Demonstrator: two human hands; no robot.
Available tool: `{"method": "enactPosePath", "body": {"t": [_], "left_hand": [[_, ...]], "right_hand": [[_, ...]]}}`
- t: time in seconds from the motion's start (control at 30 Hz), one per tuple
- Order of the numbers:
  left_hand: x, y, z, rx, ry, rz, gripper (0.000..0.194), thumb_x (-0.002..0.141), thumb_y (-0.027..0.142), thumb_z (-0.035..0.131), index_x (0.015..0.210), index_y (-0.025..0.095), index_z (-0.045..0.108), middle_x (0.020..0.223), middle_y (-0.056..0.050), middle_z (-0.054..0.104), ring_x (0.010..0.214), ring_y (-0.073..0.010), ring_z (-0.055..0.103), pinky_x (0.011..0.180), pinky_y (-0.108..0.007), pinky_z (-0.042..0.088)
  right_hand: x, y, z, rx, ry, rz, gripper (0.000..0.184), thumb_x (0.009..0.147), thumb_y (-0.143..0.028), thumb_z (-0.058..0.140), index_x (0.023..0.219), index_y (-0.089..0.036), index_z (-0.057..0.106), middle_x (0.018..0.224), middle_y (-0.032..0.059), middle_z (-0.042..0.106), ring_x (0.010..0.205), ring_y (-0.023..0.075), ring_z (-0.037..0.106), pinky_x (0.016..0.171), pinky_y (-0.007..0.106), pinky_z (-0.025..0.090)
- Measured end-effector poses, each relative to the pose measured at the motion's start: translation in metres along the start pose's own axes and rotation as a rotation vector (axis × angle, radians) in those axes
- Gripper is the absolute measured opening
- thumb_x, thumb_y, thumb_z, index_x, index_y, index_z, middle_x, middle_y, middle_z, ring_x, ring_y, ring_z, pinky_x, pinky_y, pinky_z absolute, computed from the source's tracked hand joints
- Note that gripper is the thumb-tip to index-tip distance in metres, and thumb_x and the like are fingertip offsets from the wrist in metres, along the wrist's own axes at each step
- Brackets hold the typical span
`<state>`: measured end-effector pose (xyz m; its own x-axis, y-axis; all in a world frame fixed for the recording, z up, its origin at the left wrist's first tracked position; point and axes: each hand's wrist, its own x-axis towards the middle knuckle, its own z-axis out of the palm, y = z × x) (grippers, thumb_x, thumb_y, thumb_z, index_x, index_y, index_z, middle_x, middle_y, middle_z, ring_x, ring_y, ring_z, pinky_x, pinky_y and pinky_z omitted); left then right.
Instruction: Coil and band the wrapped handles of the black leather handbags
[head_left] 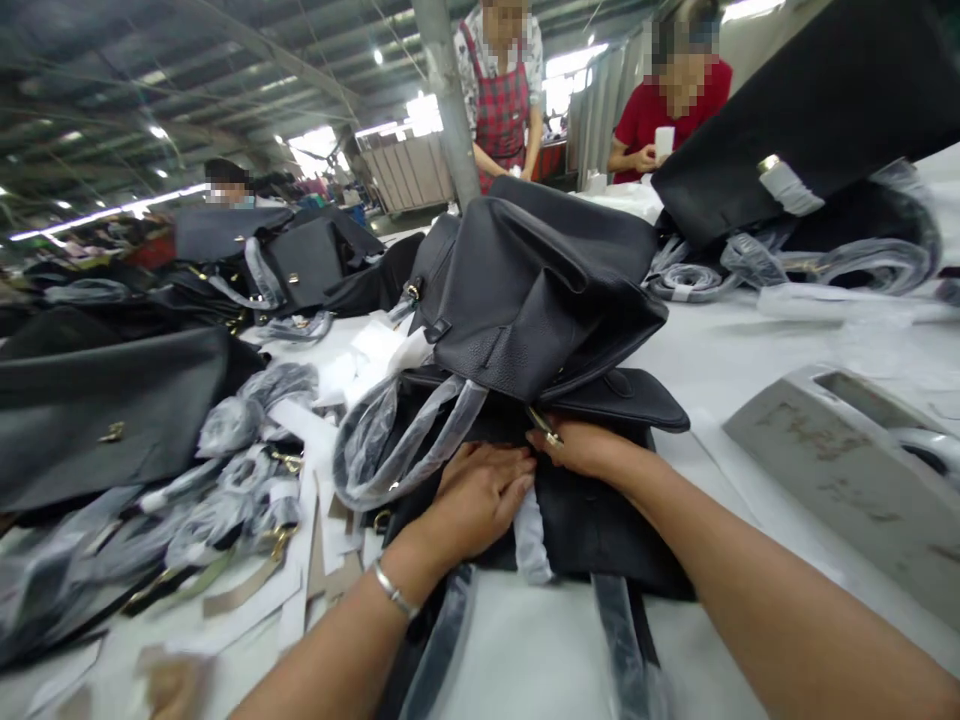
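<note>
A black handbag [600,525] lies in front of me on the white table. My left hand [484,495] rests on it, fingers stretched out and close together, with the thumb beside a white-wrapped strap [531,535]. My right hand [581,445] is closed at a gold-coloured metal fitting [546,428] under the bag's raised flap; some of its fingers are hidden. Plastic-wrapped handles [427,440] loop out to the left of my hands. Another slumped black leather section [540,290] rises just behind; I cannot tell whether it belongs to the same bag.
More black bags [112,400] and plastic-wrapped straps [225,500] with gold clips cover the left side. Paper strips [307,510] lie between. A grey box-like holder [840,470] stands at right, with a large black bag [810,110] behind it. Co-workers [502,90] are across the table.
</note>
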<state>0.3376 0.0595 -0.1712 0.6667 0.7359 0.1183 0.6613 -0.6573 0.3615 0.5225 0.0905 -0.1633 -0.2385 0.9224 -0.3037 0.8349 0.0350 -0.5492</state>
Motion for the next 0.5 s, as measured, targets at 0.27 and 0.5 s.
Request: {"method": "enactPosePath", "body": {"t": [0.27,0.5], "left_hand": [[-0.057,0.03,-0.061,-0.22,0.183,0.034,0.054,0.091,0.02,0.051,0.143,0.019,0.037,0.147,-0.007,0.04,0.136,-0.0178,0.035,0.116,-0.035,0.027],[-0.183,0.043,-0.061,-0.167,0.268,-0.412,0.022,0.087,0.032,0.056,0.098,0.018,0.069,0.094,-0.005,0.07,0.088,-0.0188,0.064,0.079,-0.031,0.051]], "right_hand": [[-0.101,-0.03,-0.003,-0.195,0.142,-0.238,0.025,0.09,-0.028,0.043,0.102,-0.02,0.064,0.105,0.0072,0.066,0.097,0.0233,0.059,0.084,0.033,0.042],[-0.181,0.029,0.025,0.092,0.55,0.142,0.045,0.082,-0.051,0.053,0.118,-0.025,0.057,0.108,0.0101,0.064,0.087,0.0295,0.063,0.075,0.041,0.046]]}}
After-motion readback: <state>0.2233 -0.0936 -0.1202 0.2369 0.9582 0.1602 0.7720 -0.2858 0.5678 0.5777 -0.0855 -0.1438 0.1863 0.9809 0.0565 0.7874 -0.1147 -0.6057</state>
